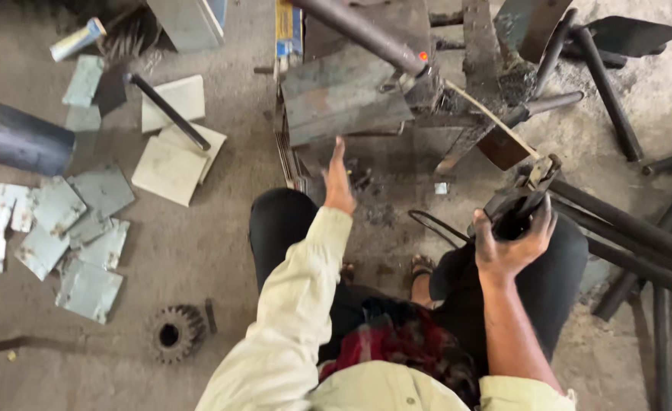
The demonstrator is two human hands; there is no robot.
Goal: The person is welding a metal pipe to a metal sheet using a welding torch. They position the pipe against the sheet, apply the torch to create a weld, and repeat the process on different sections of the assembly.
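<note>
Head view, looking down past bent knees. Noted dark clamp-type holder just above the right knee, gripped in right hand, fingers wrapped tight round its handle, thumb side up. Ran with its long axis on a diagonal, from lower right to upper left, nose aimed up and away toward rusty metal frame. Saw pale thin rod along the same line, from the holder's jaw end to the frame's upright; could not tell whether actually clamped in the jaws. Traced black cable looping from below the holder toward the feet. Found left hand stretched forward, empty, fingers straight and close together, edge-on, just short of the frame's lower edge, touching nothing visible. Judged work as mid-course: tool held and aimed, no spark or glow at the rod. Logged loose grey plates scattered on concrete floor at left, toothed gear nearby, dark pipes lying at right.
</note>
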